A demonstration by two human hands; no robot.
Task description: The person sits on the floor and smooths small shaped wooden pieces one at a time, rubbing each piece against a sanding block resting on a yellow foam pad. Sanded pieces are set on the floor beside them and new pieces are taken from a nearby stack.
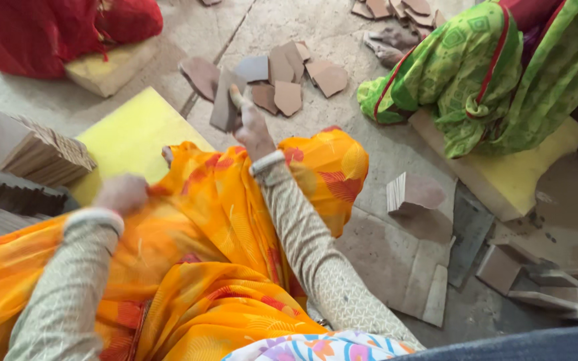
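Observation:
My right hand (251, 124) reaches forward over my orange-draped knee and grips a flat brown cardboard piece (223, 105) by its edge, next to a scatter of similar cut cardboard shapes (287, 80) on the stone floor. My left hand (122, 192) is blurred; it rests closed on the orange cloth (195, 220) over my lap, beside a yellow foam pad (132, 137). Whether it pinches the cloth is unclear.
A stack of thin cardboard sheets (31, 150) stands at the left. A small upright stack (413, 192) and flat board offcuts (536, 274) lie to the right. A person in green (496, 67) sits on a yellow pad (503, 174); another in red (41, 30) sits at top left.

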